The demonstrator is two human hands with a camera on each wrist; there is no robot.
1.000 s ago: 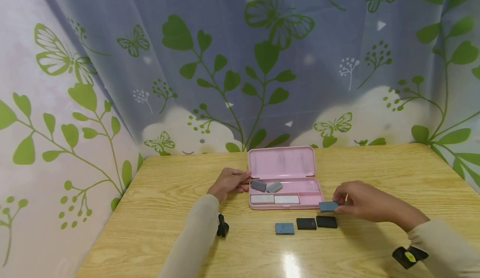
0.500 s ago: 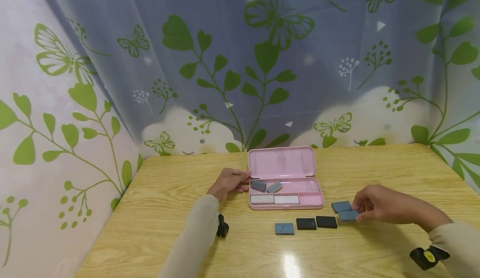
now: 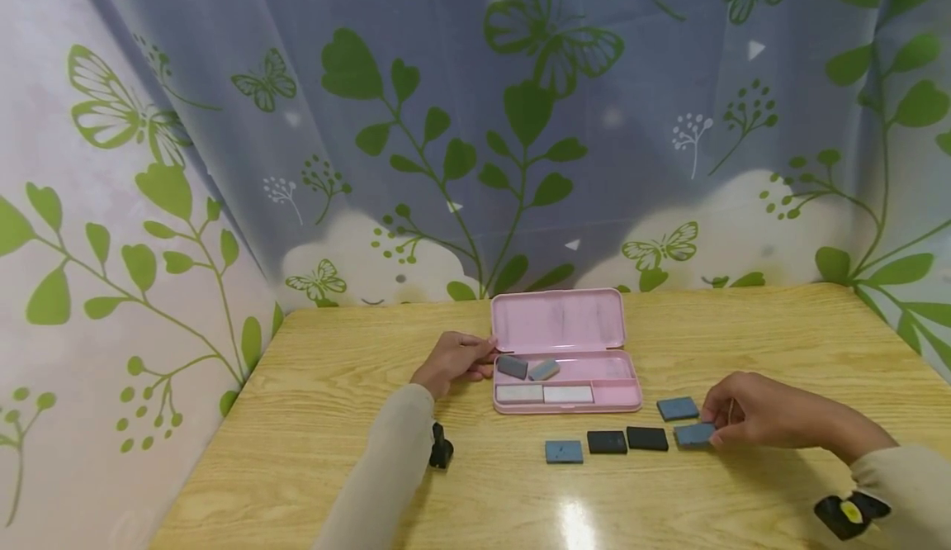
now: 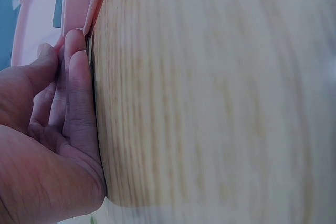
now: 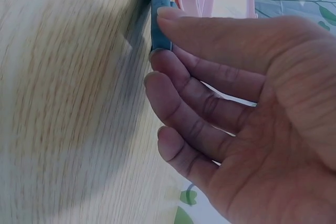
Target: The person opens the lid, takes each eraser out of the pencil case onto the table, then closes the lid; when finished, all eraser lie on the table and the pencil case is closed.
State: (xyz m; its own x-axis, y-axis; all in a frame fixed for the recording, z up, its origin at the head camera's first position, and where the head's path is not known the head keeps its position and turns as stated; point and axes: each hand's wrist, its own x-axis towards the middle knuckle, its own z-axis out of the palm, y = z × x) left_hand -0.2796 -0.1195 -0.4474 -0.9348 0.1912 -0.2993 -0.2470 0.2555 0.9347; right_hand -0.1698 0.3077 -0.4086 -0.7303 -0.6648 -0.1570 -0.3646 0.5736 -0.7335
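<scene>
A pink pencil case (image 3: 630, 410) lies with its lid up on the wooden table. My left hand (image 3: 455, 360) holds its left edge near the hinge; in the left wrist view the fingertips (image 4: 76, 59) are at the case's corner. Right of the case, my right hand (image 3: 765, 414) pinches a flat blue eraser-like block (image 3: 693, 435) between thumb and fingers. In the right wrist view this block (image 5: 160, 30) stands at table level. Another blue block (image 3: 677, 409) lies just behind it. Two black blocks (image 3: 607, 443) and one blue block (image 3: 564, 452) continue the front row leftward.
Inside the case, a dark grey block (image 3: 512, 367) and a grey-blue block (image 3: 545, 370) sit in the back compartment. Two whitish blocks (image 3: 568, 395) fill part of the front one. A patterned curtain (image 3: 461, 120) hangs behind the table (image 3: 357, 352).
My right hand has moved right and slightly forward to the row's right end, carrying a blue block down to the table. The other blue block came into view behind it. My left hand stays put.
</scene>
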